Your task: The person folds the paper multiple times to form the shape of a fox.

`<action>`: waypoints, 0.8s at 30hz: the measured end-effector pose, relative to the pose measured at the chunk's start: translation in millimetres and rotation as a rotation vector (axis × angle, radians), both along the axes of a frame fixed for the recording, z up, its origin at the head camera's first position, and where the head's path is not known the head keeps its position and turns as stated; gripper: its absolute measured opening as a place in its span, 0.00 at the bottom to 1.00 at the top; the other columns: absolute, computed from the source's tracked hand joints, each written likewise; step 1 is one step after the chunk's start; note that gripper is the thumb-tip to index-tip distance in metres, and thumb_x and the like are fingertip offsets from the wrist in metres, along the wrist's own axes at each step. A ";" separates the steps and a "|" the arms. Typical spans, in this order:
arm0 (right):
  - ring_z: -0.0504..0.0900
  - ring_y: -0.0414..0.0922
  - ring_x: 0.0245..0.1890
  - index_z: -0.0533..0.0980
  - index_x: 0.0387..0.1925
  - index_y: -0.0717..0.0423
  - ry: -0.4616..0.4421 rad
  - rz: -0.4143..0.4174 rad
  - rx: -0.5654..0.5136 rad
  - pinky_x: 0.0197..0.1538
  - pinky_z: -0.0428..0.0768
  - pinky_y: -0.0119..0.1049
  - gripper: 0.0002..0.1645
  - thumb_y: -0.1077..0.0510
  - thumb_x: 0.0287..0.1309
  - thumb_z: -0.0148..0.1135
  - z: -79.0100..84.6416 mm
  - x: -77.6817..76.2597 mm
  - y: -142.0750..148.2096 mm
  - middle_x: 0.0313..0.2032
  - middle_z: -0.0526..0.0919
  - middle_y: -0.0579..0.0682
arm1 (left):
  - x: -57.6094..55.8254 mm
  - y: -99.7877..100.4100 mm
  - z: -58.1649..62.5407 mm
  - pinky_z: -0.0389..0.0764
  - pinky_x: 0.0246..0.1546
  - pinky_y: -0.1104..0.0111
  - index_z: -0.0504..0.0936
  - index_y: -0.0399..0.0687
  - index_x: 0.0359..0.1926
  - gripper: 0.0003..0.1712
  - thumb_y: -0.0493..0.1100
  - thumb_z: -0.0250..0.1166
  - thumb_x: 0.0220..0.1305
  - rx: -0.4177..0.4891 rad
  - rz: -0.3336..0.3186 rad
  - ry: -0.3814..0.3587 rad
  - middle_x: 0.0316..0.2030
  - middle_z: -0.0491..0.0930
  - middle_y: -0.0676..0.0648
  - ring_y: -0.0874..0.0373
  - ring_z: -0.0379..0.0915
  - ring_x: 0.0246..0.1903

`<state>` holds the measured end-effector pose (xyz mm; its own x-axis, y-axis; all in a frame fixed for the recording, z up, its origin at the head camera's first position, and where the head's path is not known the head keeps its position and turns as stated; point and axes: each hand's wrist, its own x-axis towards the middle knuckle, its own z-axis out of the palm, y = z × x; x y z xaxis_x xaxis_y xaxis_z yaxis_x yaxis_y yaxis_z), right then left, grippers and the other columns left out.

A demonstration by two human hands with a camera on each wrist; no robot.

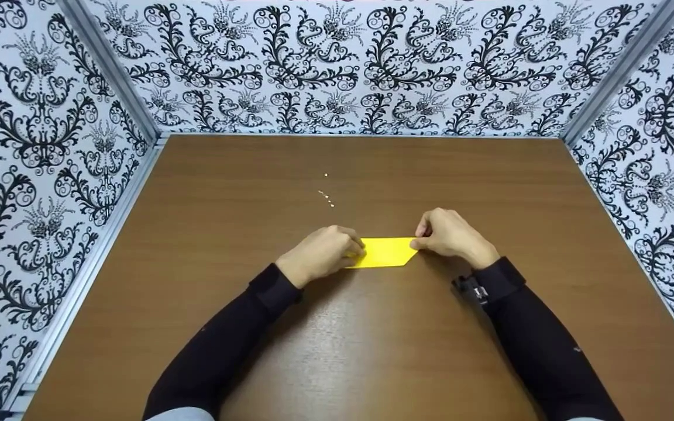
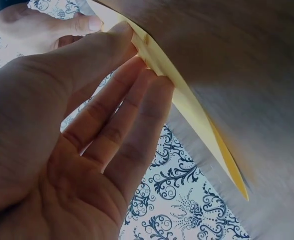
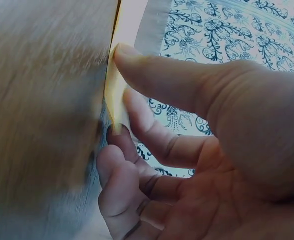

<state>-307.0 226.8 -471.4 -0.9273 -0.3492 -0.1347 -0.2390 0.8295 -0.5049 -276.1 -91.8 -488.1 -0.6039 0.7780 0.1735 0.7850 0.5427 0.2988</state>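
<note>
Brown wood-grain tabletop (image 1: pixel 337 374), smooth, with a soft sheen toward the near side; set within a booth. Patterned walls (image 1: pixel 337 58) on the left, right and far sides: white ground, black scrolls and floral sprays. Grey metal posts (image 1: pixel 106 67) at the two far corners; pale metal edging along the tabletop's sides. White specks (image 1: pixel 326 197), a few, scattered beyond the left hand; too small to identify.

Yellow paper (image 1: pixel 385 252), one strip, lying lengthwise from left to right near the middle of the tabletop, between the two hands. Bright, flat colour; long edges straight; near right corner cut on a slant. In the left wrist view its layers part slightly and narrow to a point.

Left hand (image 1: pixel 328 248): fingers bent, thumb and fingertips holding the left end. Right hand (image 1: pixel 448 234): thumb and forefinger almost together, pinching the right tip; other fingers curled.

Black sleeves (image 1: pixel 220 339) on both forearms; small dark fitting (image 1: pixel 471 289) at the right wrist. Pale mark (image 1: pixel 577 349) on the right sleeve, illegible.
</note>
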 end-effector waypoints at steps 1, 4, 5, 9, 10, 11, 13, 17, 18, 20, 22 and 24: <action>0.82 0.47 0.34 0.90 0.41 0.57 -0.001 -0.006 -0.005 0.40 0.79 0.37 0.10 0.55 0.71 0.83 1.2 0.1 0.2 0.39 0.92 0.54 | -0.1 0.1 -0.3 0.95 0.63 0.58 0.99 0.43 0.54 0.09 0.37 0.80 0.76 0.001 0.003 -0.003 0.57 0.96 0.41 0.46 0.96 0.57; 0.84 0.47 0.35 0.90 0.41 0.56 0.007 -0.018 -0.030 0.41 0.80 0.36 0.09 0.55 0.70 0.83 6.6 0.9 0.7 0.38 0.92 0.53 | -0.2 0.2 -0.2 0.95 0.64 0.57 0.99 0.43 0.54 0.09 0.37 0.80 0.76 0.008 0.012 -0.016 0.58 0.96 0.41 0.46 0.95 0.58; 0.85 0.47 0.36 0.90 0.42 0.56 0.010 -0.019 -0.043 0.41 0.81 0.36 0.09 0.56 0.70 0.83 9.0 1.7 0.9 0.38 0.93 0.53 | -0.1 0.1 -0.2 0.94 0.64 0.57 0.99 0.43 0.54 0.10 0.37 0.81 0.76 0.011 0.014 -0.019 0.58 0.96 0.41 0.46 0.95 0.58; 0.87 0.45 0.38 0.93 0.45 0.56 0.022 0.001 -0.075 0.45 0.82 0.36 0.09 0.56 0.70 0.83 19.6 7.5 0.1 0.38 0.95 0.51 | -0.1 -0.7 -0.4 0.94 0.64 0.57 0.99 0.43 0.54 0.10 0.37 0.81 0.75 0.016 0.021 -0.030 0.58 0.96 0.41 0.46 0.95 0.58; 0.86 0.45 0.38 0.94 0.45 0.56 0.024 0.012 -0.080 0.44 0.81 0.36 0.08 0.56 0.70 0.83 22.3 9.5 -0.9 0.38 0.95 0.51 | -0.2 -1.0 -0.7 0.94 0.64 0.56 0.99 0.43 0.54 0.11 0.37 0.81 0.75 0.015 0.022 -0.031 0.58 0.96 0.41 0.45 0.95 0.59; 0.86 0.45 0.37 0.95 0.44 0.55 0.026 0.022 -0.083 0.43 0.80 0.36 0.07 0.56 0.70 0.83 24.7 11.5 -2.2 0.37 0.95 0.50 | -0.4 -1.4 -1.2 0.94 0.65 0.56 0.99 0.43 0.55 0.11 0.37 0.81 0.75 0.014 0.024 -0.032 0.58 0.96 0.41 0.45 0.95 0.59; 0.84 0.45 0.35 0.96 0.43 0.52 0.034 0.052 -0.086 0.43 0.79 0.36 0.05 0.56 0.71 0.82 28.7 15.6 -6.1 0.35 0.94 0.48 | -0.9 -2.1 -2.0 0.94 0.65 0.56 0.99 0.44 0.55 0.11 0.38 0.81 0.76 0.009 0.026 -0.033 0.59 0.96 0.41 0.45 0.95 0.60; 0.85 0.44 0.37 0.96 0.39 0.45 0.043 0.127 -0.100 0.46 0.81 0.36 0.02 0.56 0.71 0.82 32.4 23.4 -16.3 0.34 0.94 0.43 | -2.3 -3.8 -4.1 0.94 0.66 0.55 0.98 0.44 0.56 0.11 0.38 0.80 0.76 0.014 0.023 -0.026 0.60 0.95 0.41 0.44 0.95 0.60; 0.86 0.43 0.37 0.96 0.38 0.44 0.043 0.150 -0.104 0.47 0.83 0.36 0.03 0.56 0.71 0.82 32.5 25.3 -19.1 0.34 0.95 0.43 | -2.4 -4.1 -4.4 0.94 0.66 0.55 0.98 0.44 0.56 0.11 0.39 0.80 0.77 0.016 0.021 -0.024 0.59 0.95 0.41 0.44 0.95 0.60; 0.88 0.42 0.39 0.95 0.38 0.43 0.045 0.196 -0.109 0.49 0.86 0.37 0.03 0.56 0.71 0.82 31.5 28.7 -24.6 0.36 0.95 0.42 | -2.7 -4.5 -4.8 0.94 0.66 0.55 0.98 0.43 0.56 0.11 0.39 0.80 0.77 0.019 0.019 -0.022 0.59 0.96 0.40 0.44 0.95 0.60; 0.90 0.41 0.40 0.94 0.37 0.43 0.043 0.238 -0.117 0.50 0.89 0.39 0.04 0.55 0.71 0.83 29.8 31.8 -29.2 0.37 0.96 0.42 | -2.9 -4.5 -4.7 0.94 0.66 0.55 0.99 0.44 0.55 0.10 0.39 0.80 0.77 0.017 0.020 -0.022 0.59 0.96 0.41 0.45 0.95 0.60; 0.92 0.40 0.41 0.94 0.37 0.43 0.034 0.265 -0.127 0.52 0.92 0.41 0.04 0.55 0.71 0.84 27.4 34.2 -32.8 0.39 0.96 0.42 | -2.7 -4.4 -3.6 0.94 0.65 0.56 0.99 0.45 0.55 0.10 0.38 0.80 0.77 0.010 0.021 -0.022 0.59 0.96 0.41 0.45 0.95 0.59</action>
<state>-272.8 194.0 -444.0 -0.8048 -0.5919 -0.0446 -0.4575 0.6664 -0.5887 -278.7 -96.1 -491.7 -0.6237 0.7636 0.1674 0.7666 0.5556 0.3218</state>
